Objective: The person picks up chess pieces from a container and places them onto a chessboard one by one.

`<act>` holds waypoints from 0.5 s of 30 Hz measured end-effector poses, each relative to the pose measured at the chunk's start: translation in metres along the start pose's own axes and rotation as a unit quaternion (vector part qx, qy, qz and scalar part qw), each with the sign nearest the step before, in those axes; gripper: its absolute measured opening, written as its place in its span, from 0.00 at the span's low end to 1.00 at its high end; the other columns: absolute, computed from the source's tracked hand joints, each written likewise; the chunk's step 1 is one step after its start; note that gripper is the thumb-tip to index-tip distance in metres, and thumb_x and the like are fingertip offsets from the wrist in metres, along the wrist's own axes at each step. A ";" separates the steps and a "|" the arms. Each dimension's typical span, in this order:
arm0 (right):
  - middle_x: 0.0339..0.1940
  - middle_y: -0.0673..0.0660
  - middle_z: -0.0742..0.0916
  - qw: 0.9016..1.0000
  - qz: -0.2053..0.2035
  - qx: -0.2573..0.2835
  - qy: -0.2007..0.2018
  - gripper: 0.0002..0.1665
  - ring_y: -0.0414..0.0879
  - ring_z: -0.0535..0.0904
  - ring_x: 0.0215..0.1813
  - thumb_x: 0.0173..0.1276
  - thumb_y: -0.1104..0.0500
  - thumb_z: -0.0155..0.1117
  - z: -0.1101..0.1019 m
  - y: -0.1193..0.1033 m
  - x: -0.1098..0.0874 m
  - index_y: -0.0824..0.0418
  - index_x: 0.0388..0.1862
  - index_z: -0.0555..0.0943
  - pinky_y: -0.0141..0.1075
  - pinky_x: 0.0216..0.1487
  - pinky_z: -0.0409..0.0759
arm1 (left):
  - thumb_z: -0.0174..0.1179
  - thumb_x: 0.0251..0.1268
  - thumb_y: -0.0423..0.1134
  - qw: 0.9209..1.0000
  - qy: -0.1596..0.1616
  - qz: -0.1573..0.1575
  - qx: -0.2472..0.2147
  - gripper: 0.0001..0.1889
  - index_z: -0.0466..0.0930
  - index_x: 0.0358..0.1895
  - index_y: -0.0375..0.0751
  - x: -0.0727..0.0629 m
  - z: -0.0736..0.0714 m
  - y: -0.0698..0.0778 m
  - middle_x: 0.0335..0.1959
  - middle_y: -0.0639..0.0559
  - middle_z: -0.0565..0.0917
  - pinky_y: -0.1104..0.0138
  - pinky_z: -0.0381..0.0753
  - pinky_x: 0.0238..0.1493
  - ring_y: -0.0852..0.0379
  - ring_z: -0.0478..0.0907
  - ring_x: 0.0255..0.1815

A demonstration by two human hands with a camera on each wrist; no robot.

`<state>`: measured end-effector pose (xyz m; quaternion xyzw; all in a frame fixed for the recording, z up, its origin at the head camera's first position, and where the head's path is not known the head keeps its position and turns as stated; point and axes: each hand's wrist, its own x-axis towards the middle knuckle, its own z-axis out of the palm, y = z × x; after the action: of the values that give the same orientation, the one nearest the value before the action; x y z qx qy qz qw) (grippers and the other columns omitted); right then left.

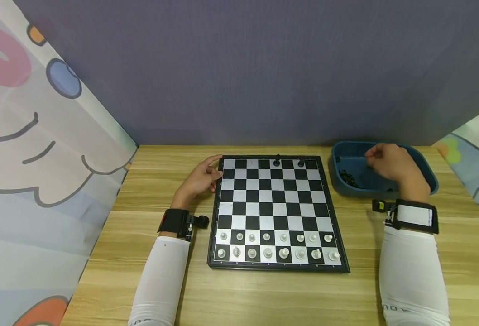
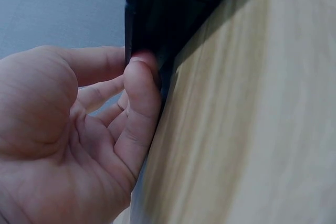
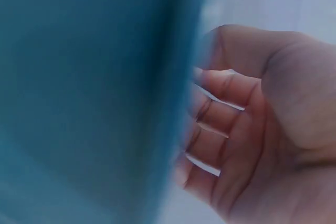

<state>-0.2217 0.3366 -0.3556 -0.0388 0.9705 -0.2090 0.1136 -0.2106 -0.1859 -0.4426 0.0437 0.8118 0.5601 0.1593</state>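
1. White pieces (image 1: 267, 252): near two rows.
2. Chessboard (image 1: 265, 196), centre: my left hand (image 1: 200, 179) pinches its edge, probably for steadiness.
3. My right hand (image 1: 395, 164): in blue tray (image 1: 370, 192); pinching anything, I cannot tell.
4. Two black pieces (image 1: 276, 162): far row.

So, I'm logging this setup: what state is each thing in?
Chessboard: flat, partly filled
White pieces: filling two near rows
Two black pieces: on the far row
Blue tub: uncovered, holding dark pieces
Left hand: gripping the chessboard's edge
Right hand: over the tub, grip unclear
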 end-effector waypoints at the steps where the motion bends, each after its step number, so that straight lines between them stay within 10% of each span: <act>1: 0.57 0.77 0.82 1.000 -0.005 0.004 0.010 0.21 0.70 0.79 0.53 0.79 0.56 0.52 0.000 -0.004 0.000 0.71 0.60 0.76 0.63 0.49 0.78 | 0.56 0.77 0.33 1.000 0.001 0.000 0.000 0.34 0.58 0.81 0.56 0.000 0.000 0.000 0.32 0.47 0.77 0.66 0.85 0.26 0.57 0.75 0.21; 15: 0.44 0.66 0.88 0.989 -0.095 0.047 0.105 0.09 0.57 0.83 0.44 0.75 0.60 0.60 0.017 -0.065 0.001 0.63 0.49 0.81 0.40 0.37 0.76 | 0.57 0.77 0.34 1.000 0.001 -0.001 0.000 0.33 0.59 0.80 0.56 0.000 0.000 -0.001 0.33 0.46 0.77 0.67 0.84 0.25 0.56 0.75 0.21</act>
<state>-0.2170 0.2703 -0.3436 -0.1031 0.9580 -0.2676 -0.0073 -0.2110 -0.1863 -0.4436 0.0423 0.8117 0.5603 0.1594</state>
